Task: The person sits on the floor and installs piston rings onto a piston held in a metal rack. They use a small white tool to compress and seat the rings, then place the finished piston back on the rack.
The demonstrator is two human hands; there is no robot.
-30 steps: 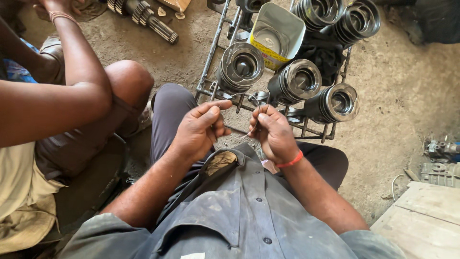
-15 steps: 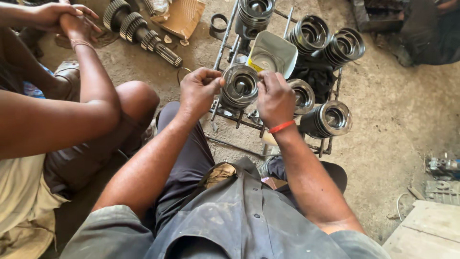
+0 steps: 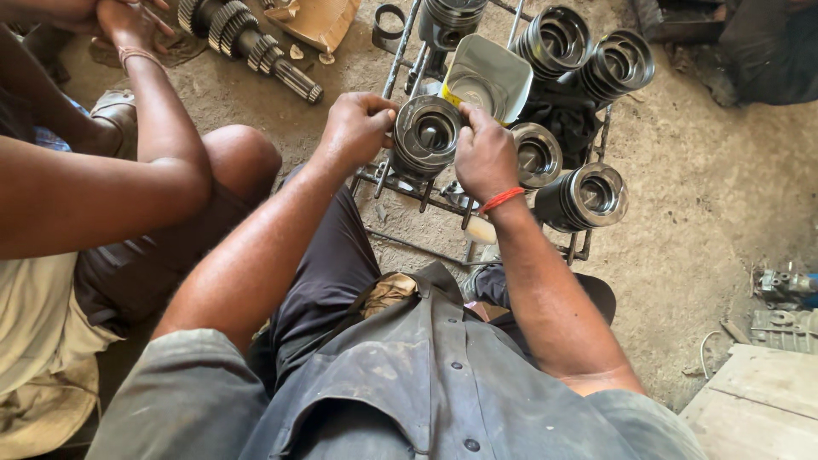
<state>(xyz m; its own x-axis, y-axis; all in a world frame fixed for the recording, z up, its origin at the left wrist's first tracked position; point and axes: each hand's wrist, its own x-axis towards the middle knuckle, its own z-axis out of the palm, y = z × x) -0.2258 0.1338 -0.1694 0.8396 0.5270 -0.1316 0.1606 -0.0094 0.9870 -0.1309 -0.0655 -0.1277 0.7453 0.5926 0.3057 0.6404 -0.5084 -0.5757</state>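
Observation:
A grey metal piston (image 3: 429, 134) lies on its side on a metal rod rack (image 3: 397, 185), its open end facing me. My left hand (image 3: 354, 128) pinches its left rim. My right hand (image 3: 484, 154), with a red band at the wrist, grips its right rim. Whether a thin ring is held around the piston I cannot tell. Several more pistons lie on the rack, one (image 3: 537, 154) just right of my right hand and another (image 3: 586, 197) further right.
A cut yellow-edged plastic container (image 3: 490, 77) sits behind the piston. A geared shaft (image 3: 250, 41) lies on the dirt floor at upper left. Another person sits close on my left, knee (image 3: 243, 153) near my left arm. Wooden boards (image 3: 761, 405) lie at lower right.
Both hands have moved forward from my lap to the rack and now grip the front piston on either side. The camera view has shifted forward.

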